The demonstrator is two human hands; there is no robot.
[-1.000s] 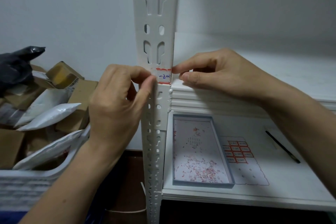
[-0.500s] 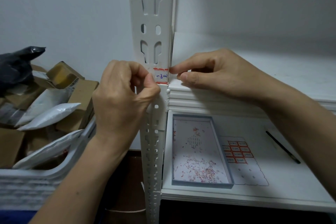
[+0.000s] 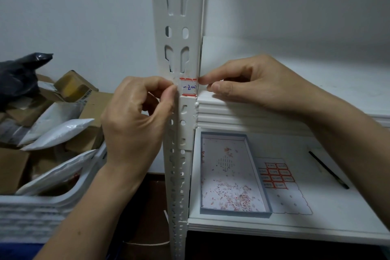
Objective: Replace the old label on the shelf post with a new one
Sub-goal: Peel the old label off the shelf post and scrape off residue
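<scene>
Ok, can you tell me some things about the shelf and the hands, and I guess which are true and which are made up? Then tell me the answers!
1. The label on the shelf post has red stripes at its top and bottom. True.
2. The right hand holds the pen. False: the pen lies on the lower shelf; that hand's fingers are at the label's right edge.
3. The shallow box holds little paper scraps. True.
4. The sticker sheet lies left of the box. False: it lies right of it.
5. The left hand pinches at the label's left edge. True.
</scene>
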